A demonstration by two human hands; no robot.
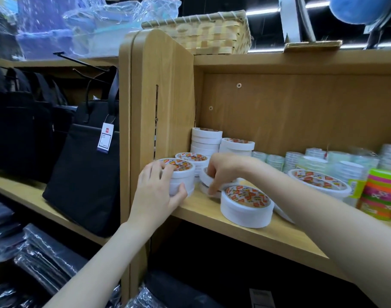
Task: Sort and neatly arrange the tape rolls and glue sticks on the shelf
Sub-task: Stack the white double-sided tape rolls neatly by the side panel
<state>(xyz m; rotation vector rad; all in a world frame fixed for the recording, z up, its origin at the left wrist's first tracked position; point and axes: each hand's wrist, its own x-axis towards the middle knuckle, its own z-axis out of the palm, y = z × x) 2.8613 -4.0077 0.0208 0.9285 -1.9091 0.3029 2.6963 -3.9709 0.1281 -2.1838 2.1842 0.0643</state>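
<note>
Wooden shelf (pixel 245 221), near side panel (pixel 165 96): with left hand (pixel 155 192) curled round front tape stack (pixel 181 176) and right hand (pixel 221 172) pinching loose thin rolls (pixel 206 180) just right, best steadied, lifted level, set squarely on top.

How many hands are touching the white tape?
2. The left hand holds a stack of white tape rolls at the shelf's left end. The right hand grips tilted rolls just beside it.
</note>
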